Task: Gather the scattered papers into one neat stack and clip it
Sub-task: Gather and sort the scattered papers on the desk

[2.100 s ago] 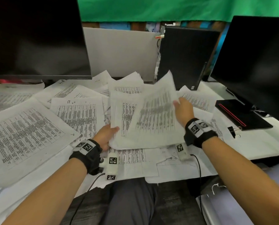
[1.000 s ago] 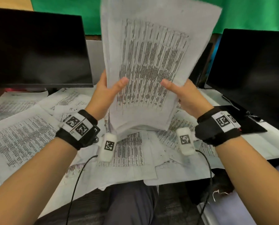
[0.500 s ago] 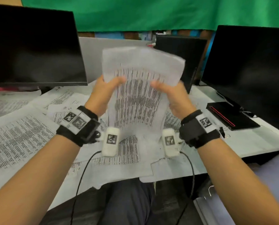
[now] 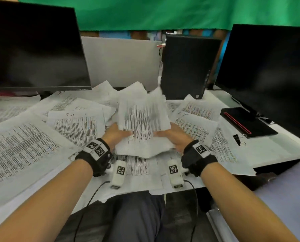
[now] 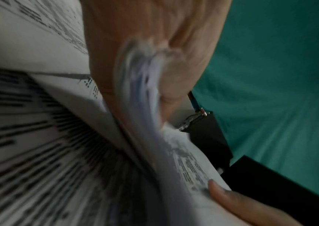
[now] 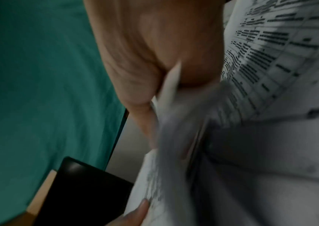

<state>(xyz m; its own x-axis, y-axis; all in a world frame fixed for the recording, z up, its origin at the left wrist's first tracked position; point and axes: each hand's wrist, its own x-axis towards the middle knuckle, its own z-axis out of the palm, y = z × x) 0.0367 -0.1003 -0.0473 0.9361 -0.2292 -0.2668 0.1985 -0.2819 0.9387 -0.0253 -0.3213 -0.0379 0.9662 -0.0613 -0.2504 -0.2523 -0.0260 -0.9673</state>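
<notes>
Paper stack (image 4: pixel 143 126) held low over the surface (image 4: pixel 274 151).
Left hand (image 4: pixel 114 135) and right hand (image 4: pixel 175 137) pinch its side edges, thumbs on top; loose sheets (image 4: pixel 20 147) lie beneath; binder clip (image 4: pixel 237 137) rests right.

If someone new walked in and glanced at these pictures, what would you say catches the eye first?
First, the bundle of printed sheets at the desk's centre, gripped at its sides by the left hand and right hand. Around it, loose printed papers cover the desk, spread from the left monitor to the right monitor. A small black binder clip lies on the right, beside a black notebook with a red stripe.
</notes>
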